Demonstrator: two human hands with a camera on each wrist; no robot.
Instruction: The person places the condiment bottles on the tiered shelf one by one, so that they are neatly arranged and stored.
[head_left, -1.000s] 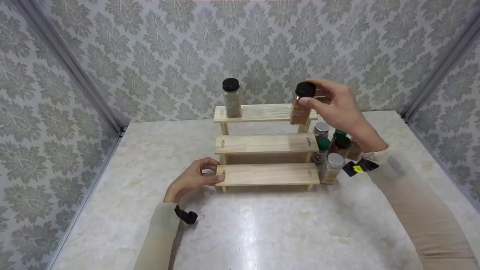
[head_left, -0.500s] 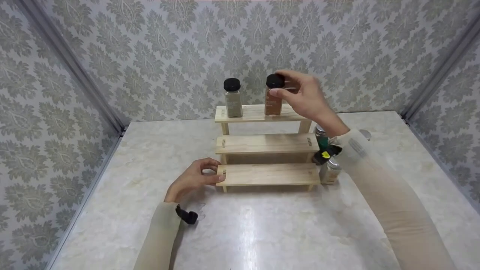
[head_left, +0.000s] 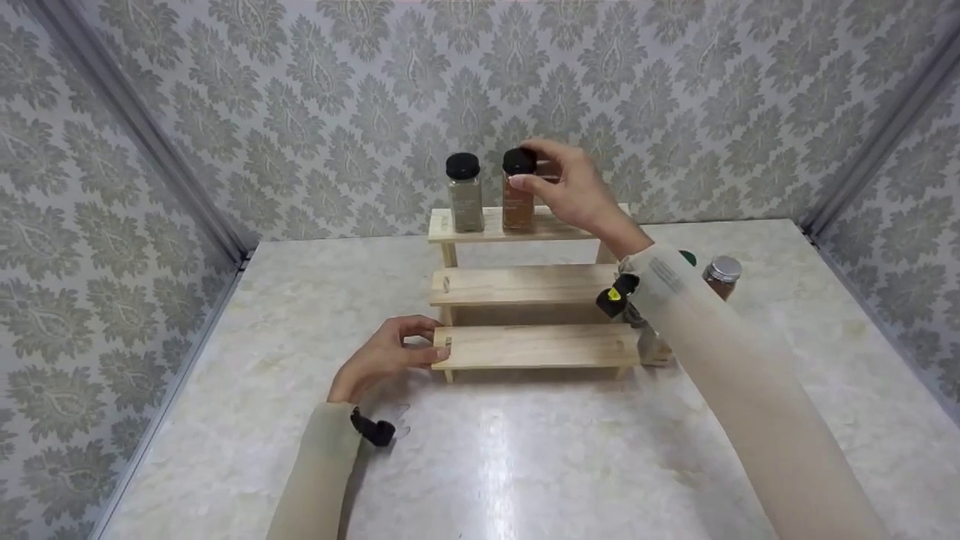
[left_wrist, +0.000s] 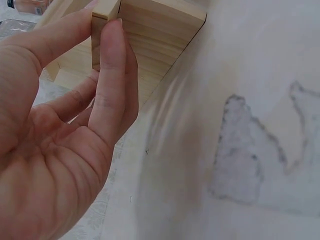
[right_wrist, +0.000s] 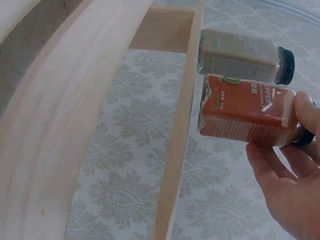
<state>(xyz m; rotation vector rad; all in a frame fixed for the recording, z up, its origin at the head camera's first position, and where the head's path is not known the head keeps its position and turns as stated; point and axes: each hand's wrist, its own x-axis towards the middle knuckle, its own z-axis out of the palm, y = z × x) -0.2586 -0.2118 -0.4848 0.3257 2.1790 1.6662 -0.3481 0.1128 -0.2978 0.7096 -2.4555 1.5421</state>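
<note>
My right hand (head_left: pixel 576 189) pinches a spice jar of red-brown powder (head_left: pixel 518 204) near its black cap. The jar stands upright at the top step of a three-tier wooden shelf (head_left: pixel 532 285). Just left of it, on the same step, is a jar of grey-green powder (head_left: pixel 466 199), also black-capped. In the right wrist view the red-brown jar (right_wrist: pixel 245 110) lies close beside the grey-green one (right_wrist: pixel 240 55). My left hand (head_left: pixel 390 352) grips the left end of the lowest step, with thumb and fingers around the board's edge (left_wrist: pixel 102 35) in the left wrist view.
Right of the shelf are more jars, partly hidden by my right forearm: a silver-capped jar (head_left: pixel 722 277), a green cap (head_left: pixel 688 258) and a pale jar (head_left: pixel 655 351). Patterned walls (head_left: pixel 517 90) enclose the marbled table (head_left: pixel 315 277) at the back and sides.
My right hand has carried the red-brown jar leftward across the top step, up close to the grey-green jar. The left hand keeps its hold on the lowest step.
</note>
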